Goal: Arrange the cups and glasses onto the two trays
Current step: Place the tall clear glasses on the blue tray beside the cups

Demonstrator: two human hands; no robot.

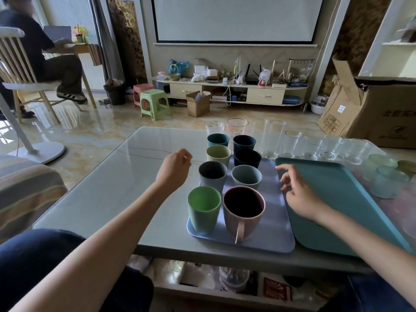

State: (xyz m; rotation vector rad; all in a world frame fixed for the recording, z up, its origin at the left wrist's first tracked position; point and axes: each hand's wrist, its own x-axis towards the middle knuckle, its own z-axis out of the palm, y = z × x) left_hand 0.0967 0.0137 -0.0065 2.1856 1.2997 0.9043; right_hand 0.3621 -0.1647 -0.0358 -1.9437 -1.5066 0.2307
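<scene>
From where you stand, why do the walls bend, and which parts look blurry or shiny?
Head view: the wide-angle lens bows the wall edges and the projector screen; the grey table reflects window light as a pale sheen; the right hand shows slight motion blur; the clear glasses look washed out against the floor.

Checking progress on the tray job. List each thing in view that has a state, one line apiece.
Lavender tray: flat on the table, carrying cups in two columns.
Teal tray: flat on the table, bare.
Pink mug: upright, empty, on the lavender tray.
Green cup: upright, empty.
Clear glasses: upright, on the table, off both trays.
Left hand: fingers curled, holding no cup.
Right hand: relaxed, over the teal tray's edge.
</scene>
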